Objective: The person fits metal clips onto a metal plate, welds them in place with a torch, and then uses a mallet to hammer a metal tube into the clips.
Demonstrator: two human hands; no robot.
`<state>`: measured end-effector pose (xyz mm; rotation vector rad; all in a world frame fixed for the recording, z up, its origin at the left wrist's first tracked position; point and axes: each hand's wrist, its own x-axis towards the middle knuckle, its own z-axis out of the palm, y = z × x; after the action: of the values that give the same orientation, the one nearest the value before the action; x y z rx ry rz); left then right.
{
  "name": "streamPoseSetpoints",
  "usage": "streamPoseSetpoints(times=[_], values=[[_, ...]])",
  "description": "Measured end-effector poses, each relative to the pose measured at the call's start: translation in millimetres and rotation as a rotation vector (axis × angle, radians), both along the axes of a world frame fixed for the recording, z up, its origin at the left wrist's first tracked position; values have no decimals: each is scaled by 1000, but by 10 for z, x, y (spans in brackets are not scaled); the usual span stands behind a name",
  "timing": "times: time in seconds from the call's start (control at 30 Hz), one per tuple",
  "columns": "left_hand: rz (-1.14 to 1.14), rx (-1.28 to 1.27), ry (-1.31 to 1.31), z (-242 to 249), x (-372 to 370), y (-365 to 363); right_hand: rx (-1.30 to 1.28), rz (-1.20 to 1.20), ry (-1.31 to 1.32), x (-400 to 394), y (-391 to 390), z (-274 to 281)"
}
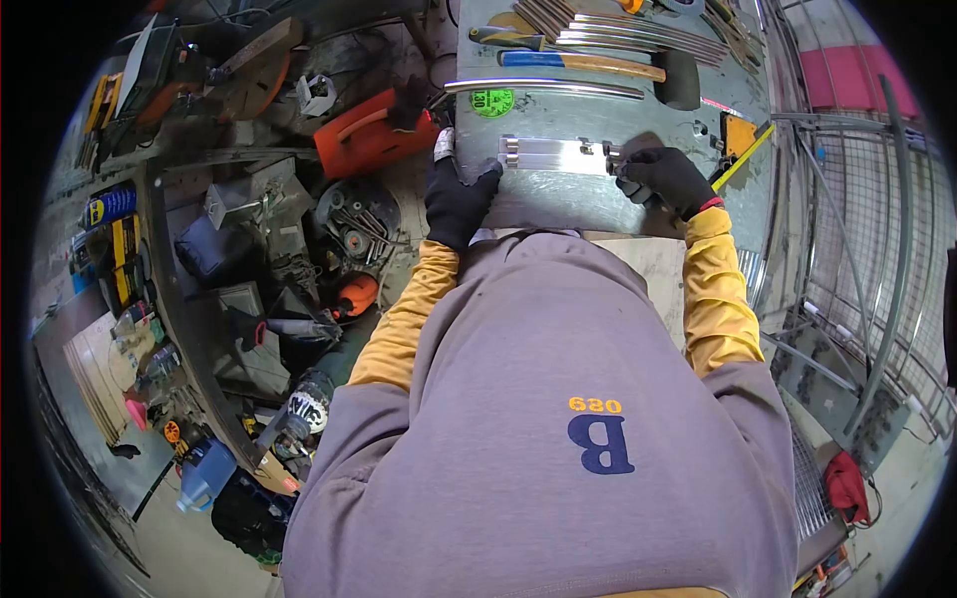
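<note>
A shiny metal piece (558,155) with small raised brackets at its ends lies flat on the metal-topped workbench (558,204). My right hand (668,181), in a black glove, is at the piece's right end with its fingers curled. Whatever those fingers grip is hidden by the glove; a dark flat shape shows just above them. Off the piece's left end, at the bench edge, is my left hand (461,202), also black-gloved. Its thumb and forefinger are spread apart and a fingertip looks whitish. Nothing shows between them.
Behind the metal piece lie a long thin rod (543,88), a rubber mallet (679,82) and a bundle of metal rods (638,42). A yellow tape measure (739,136) sits at the right. An orange-red case (367,135) and cluttered tools crowd the left; wire mesh (847,189) stands right.
</note>
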<state>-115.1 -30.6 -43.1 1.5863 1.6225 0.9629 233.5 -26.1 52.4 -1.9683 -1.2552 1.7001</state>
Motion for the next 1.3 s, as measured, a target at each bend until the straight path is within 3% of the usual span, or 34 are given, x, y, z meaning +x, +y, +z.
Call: streamPoseSetpoints(times=[0.17, 0.4, 0.53, 0.6, 0.63, 0.73, 0.8, 0.87, 0.93, 1.0, 1.07, 1.3], values=[[5, 21, -20, -20, 14, 4, 10, 12, 11, 57, -3, -149], [16, 6, -80, -52, 10, 12, -70, 25, -39, 27, 28, 136], [39, 46, -176, -9, 1, -15, 58, -1, -32, 199, -8, 185], [69, 216, 110, 124, -36, -49, -15, -30, -66, 223, -27, 349], [100, 370, 105, 178, -11, -34, 20, -16, -107, 224, -43, 354], [-34, 371, 70, 508, -13, -48, 56, 129, -94, 364, -50, 119], [-36, 315, -34, 868, 211, -69, -49, 98, -93, 273, -37, 186], [-250, -300, -201, 1284, 426, -81, -134, 87, -126, 178, 36, 227], [-494, -397, -242, 1090, 583, -13, -140, 76, -113, 65, 94, 329], [-579, -488, -226, 829, 765, 2, -138, 72, -89, 39, 129, 259], [-555, -584, -234, 737, 925, 66, -99, 60, -37, 86, 140, 12], [-453, -810, -349, 799, 1066, 101, -98, 15, 34, 0, 34, 26]])
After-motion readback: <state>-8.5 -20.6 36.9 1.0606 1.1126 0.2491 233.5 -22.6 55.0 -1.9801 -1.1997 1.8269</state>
